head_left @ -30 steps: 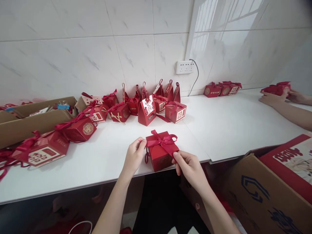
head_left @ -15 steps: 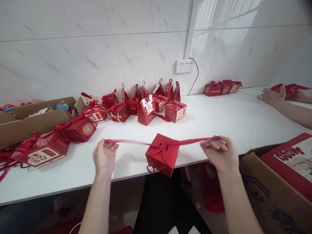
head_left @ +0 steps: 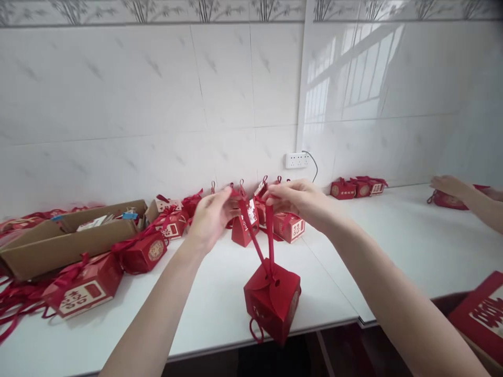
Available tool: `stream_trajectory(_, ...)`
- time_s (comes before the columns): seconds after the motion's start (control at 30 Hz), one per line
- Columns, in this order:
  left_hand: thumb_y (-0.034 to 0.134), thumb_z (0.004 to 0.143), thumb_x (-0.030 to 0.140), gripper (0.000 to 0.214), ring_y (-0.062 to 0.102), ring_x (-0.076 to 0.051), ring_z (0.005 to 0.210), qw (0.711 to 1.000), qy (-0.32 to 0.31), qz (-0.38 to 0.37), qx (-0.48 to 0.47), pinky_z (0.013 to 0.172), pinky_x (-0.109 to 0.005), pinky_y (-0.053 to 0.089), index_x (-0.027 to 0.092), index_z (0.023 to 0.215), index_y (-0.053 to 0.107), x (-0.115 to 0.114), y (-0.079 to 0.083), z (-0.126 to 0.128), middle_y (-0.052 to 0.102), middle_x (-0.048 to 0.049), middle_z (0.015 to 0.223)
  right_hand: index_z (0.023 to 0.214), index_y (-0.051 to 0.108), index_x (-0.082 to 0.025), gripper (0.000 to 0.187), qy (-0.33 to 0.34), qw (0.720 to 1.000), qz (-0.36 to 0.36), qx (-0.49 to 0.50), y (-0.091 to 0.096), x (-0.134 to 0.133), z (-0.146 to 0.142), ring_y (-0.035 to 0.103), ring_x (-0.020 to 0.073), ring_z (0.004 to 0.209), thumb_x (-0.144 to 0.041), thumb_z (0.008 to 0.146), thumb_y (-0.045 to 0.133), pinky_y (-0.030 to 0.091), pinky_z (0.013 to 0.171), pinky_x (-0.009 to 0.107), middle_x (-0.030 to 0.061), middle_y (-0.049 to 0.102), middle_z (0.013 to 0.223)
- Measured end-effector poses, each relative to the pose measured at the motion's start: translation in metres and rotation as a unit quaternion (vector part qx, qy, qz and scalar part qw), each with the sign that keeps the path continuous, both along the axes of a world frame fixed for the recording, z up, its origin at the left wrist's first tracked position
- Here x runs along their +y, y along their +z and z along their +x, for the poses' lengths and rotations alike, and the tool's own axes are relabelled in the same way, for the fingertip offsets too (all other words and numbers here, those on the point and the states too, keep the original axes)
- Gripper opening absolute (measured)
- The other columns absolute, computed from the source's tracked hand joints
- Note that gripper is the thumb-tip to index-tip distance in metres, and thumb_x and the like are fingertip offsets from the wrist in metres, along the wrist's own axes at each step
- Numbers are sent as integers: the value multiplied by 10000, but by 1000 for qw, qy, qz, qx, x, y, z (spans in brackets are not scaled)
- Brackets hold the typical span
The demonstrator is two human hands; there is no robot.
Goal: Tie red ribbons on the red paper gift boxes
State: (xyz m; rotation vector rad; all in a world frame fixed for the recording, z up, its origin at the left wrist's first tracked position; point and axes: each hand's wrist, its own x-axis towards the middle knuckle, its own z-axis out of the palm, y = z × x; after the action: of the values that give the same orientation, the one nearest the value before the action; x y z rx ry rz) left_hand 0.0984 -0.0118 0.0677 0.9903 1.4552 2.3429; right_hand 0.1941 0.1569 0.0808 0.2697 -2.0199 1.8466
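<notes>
A red gift box (head_left: 271, 303) sits tilted at the table's front edge, a thin cord loop (head_left: 257, 331) hanging from its lower left. From the holes in its folded top, two ends of a red ribbon (head_left: 270, 235) rise upward. My left hand (head_left: 214, 214) pinches one ribbon end above the box. Close to it on the right, my right hand (head_left: 293, 199) pinches the other end. Both hands are closed, a small gap between them. Behind them stand a red house-shaped box (head_left: 240, 230) and a red box with a white label (head_left: 291, 228), partly covered by the hands.
Ribboned red boxes (head_left: 88, 285) and an open cardboard tray (head_left: 78, 241) line the left. Three red boxes (head_left: 356, 189) stand by the wall, near a power strip (head_left: 296, 160). At far right, another person's hand (head_left: 450, 186) is over a red box (head_left: 448, 200). A carton is at lower right.
Both hands have come up and together from wide apart, so the ribbon ends now rise steeply instead of stretching sideways. The view has tilted upward. The other person's hand has shifted over its box.
</notes>
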Motion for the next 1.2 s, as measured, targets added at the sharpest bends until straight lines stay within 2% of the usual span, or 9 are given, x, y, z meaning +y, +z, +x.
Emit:
stream_trajectory(0.23, 625, 744, 347, 221, 638, -205, 800, 996, -30, -43, 72, 716, -332, 481, 137, 783, 680, 8, 9, 4, 681, -73, 800, 636, 667, -154, 289, 21, 1000, -6, -6, 7, -6, -10, 629, 114, 638, -370, 822, 615, 527, 668, 259, 38, 666, 695)
stream_trajectory(0.37, 603, 704, 304, 180, 614, -202, 815, 991, 111, -46, 62, 726, -335, 488, 138, 756, 652, -10, -4, -14, 646, -73, 843, 588, 654, -162, 373, 61, 996, 62, -6, -3, 14, 18, 643, 141, 654, -454, 817, 613, 527, 666, 293, 57, 678, 713)
stream_trajectory(0.4, 591, 702, 273, 146, 602, -209, 868, 973, 206, -47, 94, 773, -345, 484, 146, 755, 639, -16, -10, -20, 630, -72, 881, 541, 642, -162, 450, 133, 985, 104, -18, -6, 22, 27, 650, 159, 658, -526, 802, 602, 530, 655, 315, 77, 688, 737)
stream_trajectory(0.47, 566, 712, 195, 64, 551, -221, 1003, 886, 412, -44, 209, 896, -363, 445, 163, 749, 607, -28, -24, -26, 586, -68, 956, 435, 597, -164, 609, 287, 943, 165, -46, -15, 38, 37, 656, 188, 628, -684, 748, 545, 528, 613, 353, 116, 697, 746)
stream_trajectory(0.53, 533, 732, 136, 64, 524, -215, 1027, 802, 485, -69, 342, 950, -371, 413, 181, 737, 579, -35, -41, -25, 562, -56, 935, 424, 596, -170, 638, 302, 933, 185, -56, -28, 47, 35, 649, 191, 609, -723, 732, 515, 515, 590, 348, 112, 688, 695)
stream_trajectory(0.63, 495, 784, 150, 116, 547, -205, 925, 802, 273, -239, 474, 893, -372, 447, 197, 772, 600, -31, -68, -7, 580, -46, 875, 637, 688, -178, 380, 88, 963, 247, -62, -54, 37, 17, 624, 167, 675, -507, 801, 590, 479, 613, 290, 53, 674, 702)
stream_trajectory(0.73, 505, 826, 224, 122, 543, -232, 933, 767, 90, -414, 482, 868, -403, 455, 190, 843, 621, -17, -90, 12, 588, -70, 956, 756, 688, -179, 173, -10, 936, 345, -69, -80, 10, 1, 595, 158, 707, -314, 815, 597, 451, 651, 279, 30, 670, 755)
stream_trajectory(1.0, 502, 794, 176, 54, 519, -233, 879, 751, 45, -476, 455, 812, -391, 454, 183, 764, 547, -12, -104, 11, 552, -54, 874, 765, 604, -153, 27, -65, 870, 483, -74, -108, -22, 13, 531, 152, 689, -141, 789, 604, 410, 620, 265, 48, 575, 808)
stream_trajectory(1.2, 521, 765, 206, 54, 514, -215, 862, 760, 2, -482, 435, 741, -346, 443, 199, 712, 512, -13, -99, 7, 506, -22, 809, 828, 659, -144, 261, -64, 860, 501, -74, -115, -19, 7, 547, 154, 766, 8, 799, 448, 423, 712, 271, 68, 582, 879)
